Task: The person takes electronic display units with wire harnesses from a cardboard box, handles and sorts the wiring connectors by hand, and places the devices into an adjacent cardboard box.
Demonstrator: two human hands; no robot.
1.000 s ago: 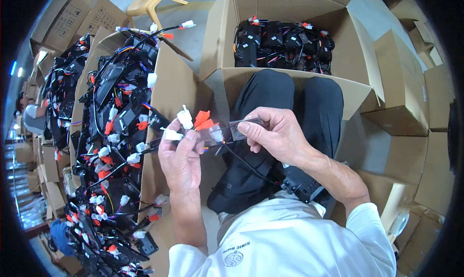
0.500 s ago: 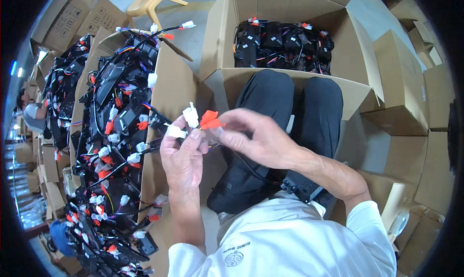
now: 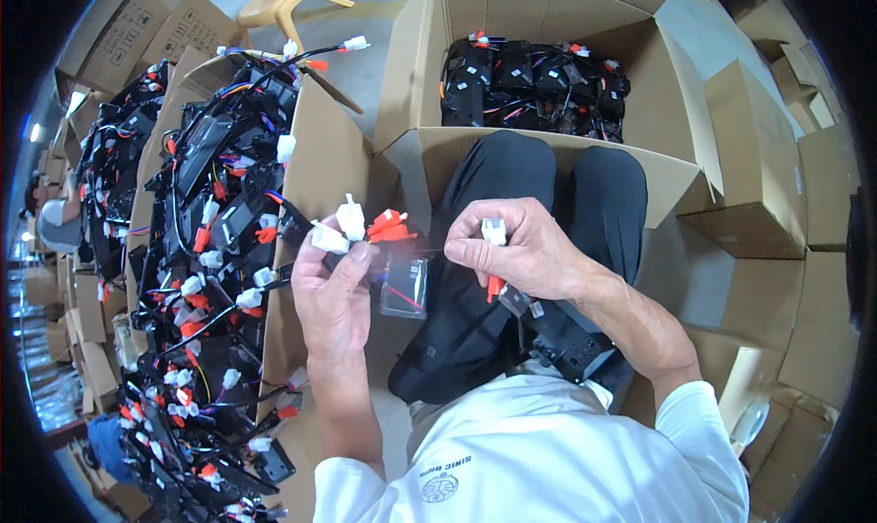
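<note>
Head view: the left hand (image 3: pixel 333 290) pinches white connectors (image 3: pixel 350 221) beside red connectors (image 3: pixel 391 226), a clear packet (image 3: pixel 403 290) just right of it; the right hand (image 3: pixel 525 253), fingers curled closed, grips another white connector (image 3: pixel 493 232). Below that hand, a black controller (image 3: pixel 571 348) lies outside both cartons. Ahead, one carton (image 3: pixel 671 94) already holds similar units (image 3: pixel 539 75); the carton (image 3: pixel 324 148) left of the left hand is heaped, so much seems left.

Head view: left fisheye — facing down
Open carton (image 3: pixel 548 7): one o'clock, farther
Shirt (image 3: pixel 566 459): five o'clock — close
</note>
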